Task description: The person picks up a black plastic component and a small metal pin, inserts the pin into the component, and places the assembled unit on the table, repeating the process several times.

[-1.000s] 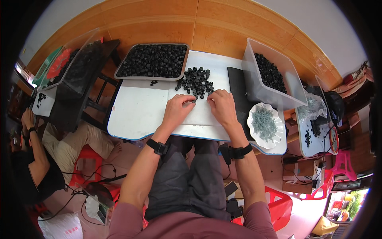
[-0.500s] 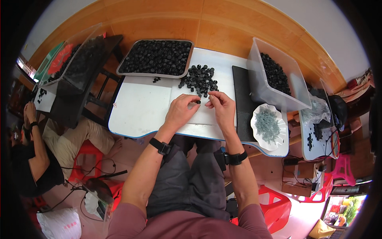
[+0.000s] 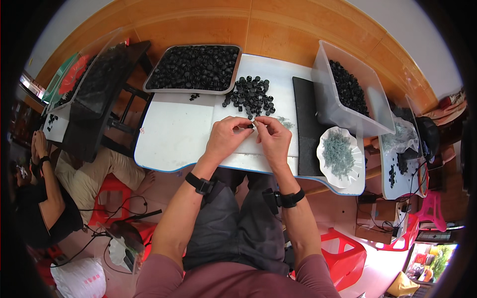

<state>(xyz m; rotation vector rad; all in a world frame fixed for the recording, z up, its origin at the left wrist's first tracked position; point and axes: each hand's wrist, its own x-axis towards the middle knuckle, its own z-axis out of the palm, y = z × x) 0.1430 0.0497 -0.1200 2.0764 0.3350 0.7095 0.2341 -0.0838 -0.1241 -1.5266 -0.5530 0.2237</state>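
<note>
My left hand (image 3: 228,137) is closed in a pinch on a small black cap (image 3: 250,126) over the white table (image 3: 181,129). Thumb and forefinger of my right hand (image 3: 274,141) are pressed together right beside that cap; whatever they pinch is too small to make out. Just beyond my fingertips lies a loose heap of black caps (image 3: 252,94). A few grey-green slivers (image 3: 284,121) lie on the table behind my right fingers. At the right, a white scalloped dish (image 3: 327,171) holds a mound of thin grey-green pieces (image 3: 340,154).
A metal tray (image 3: 145,85) full of black caps stands at the back left. A black mat (image 3: 304,126) runs beside a clear plastic bin (image 3: 343,111) of black parts. At the far left, another person's hands (image 3: 39,145) are near a dark table. Red stools (image 3: 343,258) stand below.
My right hand has closed in toward the left, its fingertips now meeting the cap in my left hand. The view has shifted slightly, and slivers behind my right hand have come into sight.
</note>
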